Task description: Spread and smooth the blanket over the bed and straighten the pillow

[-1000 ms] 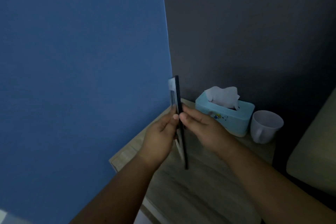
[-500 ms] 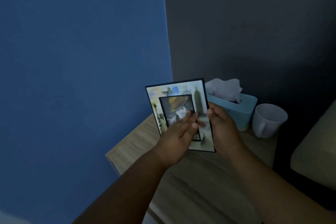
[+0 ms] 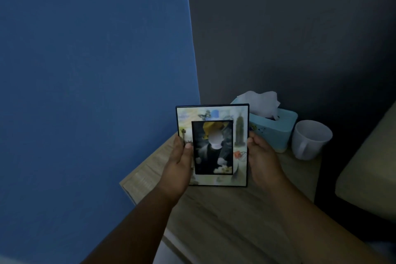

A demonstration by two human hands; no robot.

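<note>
I hold a picture frame [image 3: 214, 118] upright over a wooden bedside table [image 3: 225, 210], its front turned toward me. My left hand [image 3: 177, 167] grips its left edge with the thumb on the front. My right hand [image 3: 263, 156] grips its right edge. The frame has a dark rim, a pale decorated border and a dark photo in the middle. A strip of the bed's pale mattress edge [image 3: 368, 169] shows at the far right. No blanket or pillow is in view.
A light blue tissue box [image 3: 276, 130] with a white tissue sticking out stands at the back of the table. A white mug [image 3: 308, 139] sits to its right. A blue wall fills the left and a dark grey wall the back.
The frame has turned from edge-on to facing me squarely. My hands have shifted from its middle to its left and right edges.
</note>
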